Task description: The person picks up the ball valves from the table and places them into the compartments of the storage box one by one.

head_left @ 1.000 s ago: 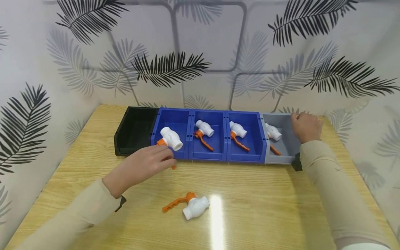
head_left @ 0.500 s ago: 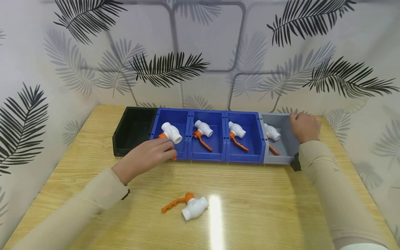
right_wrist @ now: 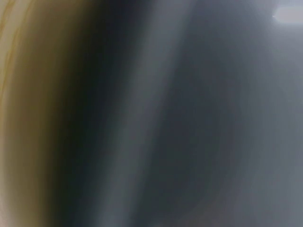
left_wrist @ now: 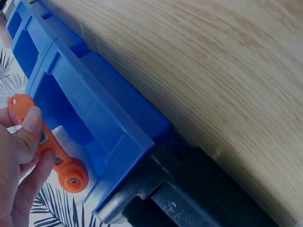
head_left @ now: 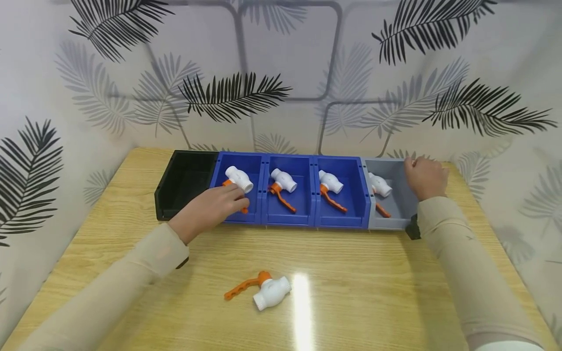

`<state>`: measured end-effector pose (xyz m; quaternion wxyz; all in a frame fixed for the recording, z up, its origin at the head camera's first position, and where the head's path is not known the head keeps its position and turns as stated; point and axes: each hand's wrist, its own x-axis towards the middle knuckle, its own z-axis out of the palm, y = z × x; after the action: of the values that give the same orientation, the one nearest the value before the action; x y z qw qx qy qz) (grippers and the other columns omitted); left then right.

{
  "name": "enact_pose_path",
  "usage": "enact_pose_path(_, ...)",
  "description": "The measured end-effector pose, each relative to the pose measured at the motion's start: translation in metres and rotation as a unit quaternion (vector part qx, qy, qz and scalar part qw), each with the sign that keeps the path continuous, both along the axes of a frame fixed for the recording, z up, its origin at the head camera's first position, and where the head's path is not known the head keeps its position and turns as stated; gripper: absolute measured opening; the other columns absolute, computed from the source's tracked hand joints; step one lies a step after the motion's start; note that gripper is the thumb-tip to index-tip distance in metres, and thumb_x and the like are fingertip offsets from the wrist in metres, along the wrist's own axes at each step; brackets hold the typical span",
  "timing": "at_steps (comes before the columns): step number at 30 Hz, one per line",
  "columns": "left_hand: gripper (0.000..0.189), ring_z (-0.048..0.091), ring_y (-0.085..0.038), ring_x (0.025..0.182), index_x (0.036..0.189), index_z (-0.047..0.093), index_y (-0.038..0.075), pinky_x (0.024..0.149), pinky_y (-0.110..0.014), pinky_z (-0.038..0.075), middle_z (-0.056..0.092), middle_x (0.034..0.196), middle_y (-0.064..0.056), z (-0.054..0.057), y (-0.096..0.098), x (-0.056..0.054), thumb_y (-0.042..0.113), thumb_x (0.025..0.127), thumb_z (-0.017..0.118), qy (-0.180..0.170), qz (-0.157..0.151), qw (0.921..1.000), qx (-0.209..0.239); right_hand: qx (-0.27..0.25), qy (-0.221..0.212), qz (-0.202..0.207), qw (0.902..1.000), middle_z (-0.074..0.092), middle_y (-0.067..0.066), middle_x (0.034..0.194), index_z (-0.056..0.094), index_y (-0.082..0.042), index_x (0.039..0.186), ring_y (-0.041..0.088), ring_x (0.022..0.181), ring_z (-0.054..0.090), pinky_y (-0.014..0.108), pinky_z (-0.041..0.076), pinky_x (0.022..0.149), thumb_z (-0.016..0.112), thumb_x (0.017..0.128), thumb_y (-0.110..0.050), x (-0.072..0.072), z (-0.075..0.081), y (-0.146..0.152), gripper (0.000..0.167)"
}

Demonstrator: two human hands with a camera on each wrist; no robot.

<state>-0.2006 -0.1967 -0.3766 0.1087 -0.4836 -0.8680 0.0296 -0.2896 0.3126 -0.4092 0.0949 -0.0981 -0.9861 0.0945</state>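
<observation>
My left hand [head_left: 212, 207] pinches a white ball valve [head_left: 239, 179] by its orange lever over the leftmost blue bin [head_left: 250, 160]. In the left wrist view, thumb and fingers grip the lever [left_wrist: 49, 142]; the white body lies partly behind it, at the bin's opening. At the right end of the row, my right hand [head_left: 427, 179] grips the side wall of the grey bin [head_left: 401, 202]. The right wrist view is a close blur of grey wall. Another ball valve [head_left: 272, 292] lies on the table in front, its orange lever pointing left.
One ball valve sits in the middle blue bin [head_left: 284, 180], one in the right blue bin [head_left: 331, 181], and one in the grey bin [head_left: 380, 185]. A black bin [head_left: 190, 168] stands at the row's left end. Behind rises a leaf-patterned wall covering [head_left: 290, 122].
My left hand has moved forward and slightly right, carrying the ball valve farther over the leftmost blue bin. My right hand has stayed on the grey bin.
</observation>
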Motion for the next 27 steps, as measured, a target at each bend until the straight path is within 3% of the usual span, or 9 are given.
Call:
enact_pose_path(6,0.031,0.053,-0.017,0.093,0.109,0.062,0.011,0.080,-0.028,0.048,0.060,0.102,-0.004,-0.007,0.001,-0.007,0.001,0.080,0.068,-0.016,0.028,0.9992,-0.025,0.001,0.001,0.000,1.0000,0.055,0.026,0.078,0.050,0.000,0.072,0.047,0.083,0.051,0.061,0.034,0.075,0.020,0.097,-0.041,0.002,0.003,-0.002,0.056)
enact_pose_path(17,0.040,0.054,-0.024,0.112,0.118,0.059,0.013,0.090,-0.035,0.045,0.058,0.122,-0.007,-0.020,0.003,-0.017,-0.001,0.082,0.066,-0.063,0.075,0.9931,-0.064,0.001,-0.001,0.003,1.0000,0.055,0.025,0.077,0.049,-0.001,0.071,0.046,0.082,0.051,0.061,0.033,0.074,0.021,0.097,-0.041,0.002,0.000,-0.001,0.056)
enact_pose_path(27,0.035,0.054,-0.023,0.110,0.113,0.060,0.012,0.090,-0.035,0.045,0.059,0.120,-0.008,-0.027,0.003,-0.025,-0.004,0.082,0.063,-0.079,0.082,0.9914,-0.064,-0.002,-0.001,0.007,1.0000,0.054,0.023,0.076,0.050,-0.001,0.072,0.045,0.079,0.051,0.060,0.034,0.073,0.018,0.097,-0.043,0.001,0.000,0.000,0.058)
